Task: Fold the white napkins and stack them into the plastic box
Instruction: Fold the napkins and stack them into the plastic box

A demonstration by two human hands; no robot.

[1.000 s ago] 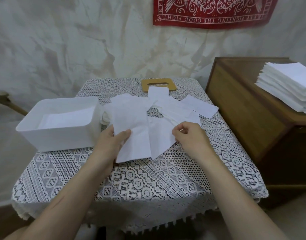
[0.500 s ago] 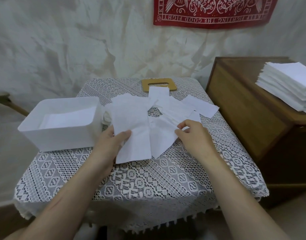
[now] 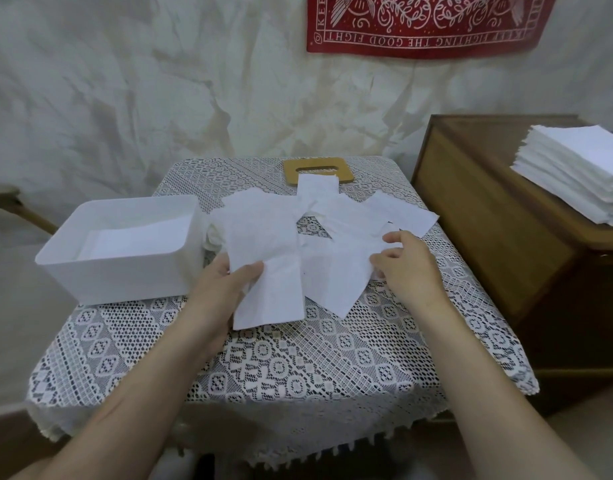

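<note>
At the centre of the frame, my left hand (image 3: pixel 225 282) pinches the long edge of a narrow white napkin (image 3: pixel 267 271), thumb on top and fingers beneath, a closed grip that keeps the thin sheet from sliding on the lace cloth (image 3: pixel 298 368) draped over the small surface. My right hand (image 3: pixel 407 263) rests just right of centre, its grip loosely curled with fingertips (image 3: pixel 391 238) pressing on a second, angled napkin (image 3: pixel 336 278); whether it has actually pinched that sheet or only pins it, I cannot tell. The two hands bracket the pile, it seems, so that one sheet can be drawn out without dragging the rest along.

More loose napkins (image 3: pixel 343 216) fan out behind, overlapping and creased, soft tissue-like paper with a faint embossed grain. One strip reaches back onto a flat wooden board (image 3: pixel 312 168) with a slot cut through it. The plastic box (image 3: pixel 125 271), a translucent white rectangle with rounded corners, stands at centre left, close beside the pile for a short reach; a few flat white sheets already lie in its bottom. At the right edge of the frame a tall, neat stack of napkins (image 3: pixel 575 171) waits on a wooden cabinet (image 3: pixel 488 220). A red printed cloth (image 3: pixel 419 26) hangs on the crumpled pale wall at upper right.
</note>
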